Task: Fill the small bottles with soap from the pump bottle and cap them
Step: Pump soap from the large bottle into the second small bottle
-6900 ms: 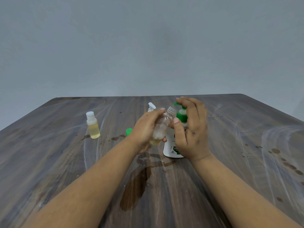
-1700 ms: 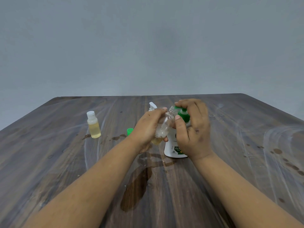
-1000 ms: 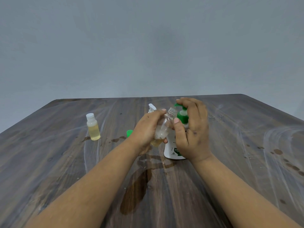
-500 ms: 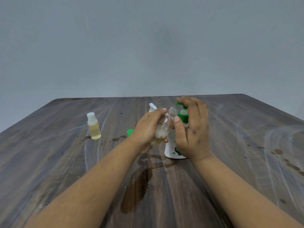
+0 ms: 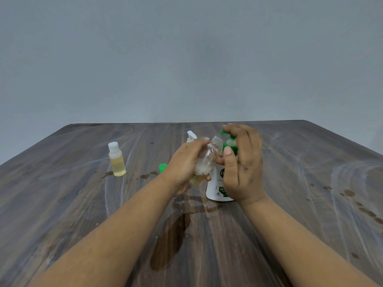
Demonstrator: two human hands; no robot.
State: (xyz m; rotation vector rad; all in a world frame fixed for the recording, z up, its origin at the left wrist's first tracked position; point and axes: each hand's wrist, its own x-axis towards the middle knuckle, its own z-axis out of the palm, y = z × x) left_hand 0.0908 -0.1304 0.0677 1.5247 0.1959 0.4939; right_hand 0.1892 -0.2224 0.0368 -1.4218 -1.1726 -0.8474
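Note:
My left hand (image 5: 183, 162) grips a small clear bottle (image 5: 207, 160), uncapped and tilted, its mouth up against the green pump spout (image 5: 223, 133). A little yellow soap sits in its bottom. The white pump bottle (image 5: 215, 187) stands on the wooden table (image 5: 62, 204). My right hand (image 5: 242, 162) rests on the green pump head with fingers over its top and thumb along the front. A capped small bottle (image 5: 116, 162) of yellow soap stands at the left. A loose green cap (image 5: 163, 168) lies beside my left wrist.
A white-topped object (image 5: 191, 136) peeks out behind my left hand. A dark wet patch (image 5: 172, 235) spreads on the table in front of the pump bottle, and small stains dot the right side (image 5: 350, 192).
The pump head has risen since 1.7 s ago, and my right hand's fingers have lifted with it. The small bottle stays at the spout.

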